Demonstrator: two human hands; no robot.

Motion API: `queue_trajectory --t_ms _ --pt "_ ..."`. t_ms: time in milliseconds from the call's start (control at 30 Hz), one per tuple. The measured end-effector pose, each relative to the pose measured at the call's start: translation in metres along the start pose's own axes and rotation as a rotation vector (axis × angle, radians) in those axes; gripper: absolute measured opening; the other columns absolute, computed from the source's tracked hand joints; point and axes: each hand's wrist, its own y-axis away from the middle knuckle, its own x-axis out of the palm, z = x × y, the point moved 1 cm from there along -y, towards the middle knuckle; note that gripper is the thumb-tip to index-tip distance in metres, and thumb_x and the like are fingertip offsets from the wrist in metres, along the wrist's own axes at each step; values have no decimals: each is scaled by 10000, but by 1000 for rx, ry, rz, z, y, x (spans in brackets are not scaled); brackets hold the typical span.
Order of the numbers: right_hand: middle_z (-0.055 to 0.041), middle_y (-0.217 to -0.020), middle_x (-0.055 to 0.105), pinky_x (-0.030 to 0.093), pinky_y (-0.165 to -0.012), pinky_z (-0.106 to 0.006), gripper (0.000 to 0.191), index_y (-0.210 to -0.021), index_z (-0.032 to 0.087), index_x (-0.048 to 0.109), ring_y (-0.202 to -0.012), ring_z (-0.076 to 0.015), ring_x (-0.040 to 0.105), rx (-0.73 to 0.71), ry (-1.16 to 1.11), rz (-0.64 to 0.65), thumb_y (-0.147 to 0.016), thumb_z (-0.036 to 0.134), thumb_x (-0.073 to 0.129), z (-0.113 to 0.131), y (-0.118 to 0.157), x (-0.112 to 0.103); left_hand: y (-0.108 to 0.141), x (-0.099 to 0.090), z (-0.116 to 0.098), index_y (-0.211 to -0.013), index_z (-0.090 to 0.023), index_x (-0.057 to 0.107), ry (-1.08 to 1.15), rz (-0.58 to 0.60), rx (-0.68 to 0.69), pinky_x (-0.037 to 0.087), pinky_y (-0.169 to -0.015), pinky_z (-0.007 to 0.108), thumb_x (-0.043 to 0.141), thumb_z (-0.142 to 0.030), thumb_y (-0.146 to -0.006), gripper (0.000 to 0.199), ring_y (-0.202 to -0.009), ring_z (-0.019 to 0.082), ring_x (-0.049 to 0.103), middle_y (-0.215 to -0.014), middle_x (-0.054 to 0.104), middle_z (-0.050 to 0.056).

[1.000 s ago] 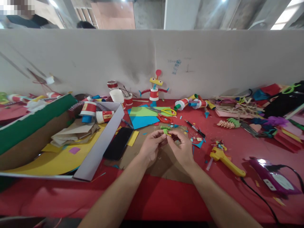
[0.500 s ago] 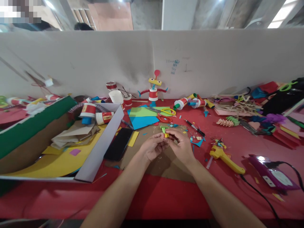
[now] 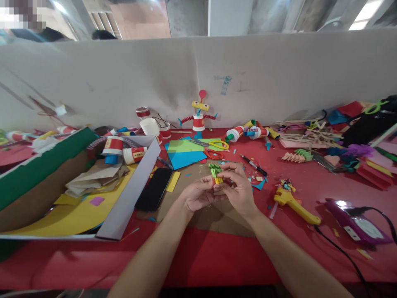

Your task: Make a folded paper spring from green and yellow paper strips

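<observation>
A small yellow paper piece (image 3: 218, 180) with a green folded paper strip (image 3: 215, 167) rising from it is held between my two hands. My left hand (image 3: 201, 193) pinches it from the left, thumb on top. From the right, the fingers of my right hand (image 3: 237, 184) are closed on the same piece and partly cover it. Both hands are above a brown cardboard sheet (image 3: 186, 182). Behind them lie yellow-handled scissors (image 3: 218, 144) on green and blue paper. A finished cup figure (image 3: 199, 123) with red spring arms stands near the white partition.
An open box (image 3: 130, 194) with papers and cup figures is on the left, beside a black phone (image 3: 154, 189). To the right lie a yellow glue gun (image 3: 296, 208), a purple power strip (image 3: 356, 223) with cables, and a pen (image 3: 253, 165).
The piece in my hands has turned and risen slightly, showing more of the yellow part and green strip. My right fingers have spread a little higher over it. The view has shifted slightly.
</observation>
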Motion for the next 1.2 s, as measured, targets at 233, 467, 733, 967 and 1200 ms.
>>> queue_trajectory --t_ms 233,467,733,967,1200 --pt "-22 -1043 564 446 -826 -339 153 -884 282 654 -979 -196 534 -23 13 11 -733 293 677 3 3 0 0 3 -1 -738 -124 668 -66 -68 38 437 -754 297 733 -187 -619 149 -667 125 562 -657 587 27" --pt "-30 -997 583 450 -836 -361 145 -909 281 652 -974 -205 535 -59 70 -11 -766 302 641 2 2 1 1 13 1 -643 -116 651 -44 -138 109 454 -712 275 732 -128 -592 97 -602 91 537 -606 583 9" --pt "-30 -857 622 470 -713 -310 135 -906 222 617 -791 -166 573 126 26 -49 -795 294 588 5 -1 4 -2 24 1 -762 -132 695 -327 -435 390 456 -729 280 716 -246 -636 172 -690 149 614 -736 680 57" --pt "-21 -802 641 463 -704 -287 103 -820 202 613 -760 -157 593 186 3 -27 -824 272 537 1 0 3 -2 33 1 -742 -125 693 -432 -530 461 456 -791 313 715 -231 -620 164 -701 158 622 -721 683 44" --pt "-28 -732 662 487 -633 -295 170 -781 202 624 -672 -176 628 356 -75 3 -811 350 545 -7 2 5 -3 30 6 -713 -116 689 -414 -527 462 450 -697 249 695 -214 -637 124 -637 130 596 -659 656 32"
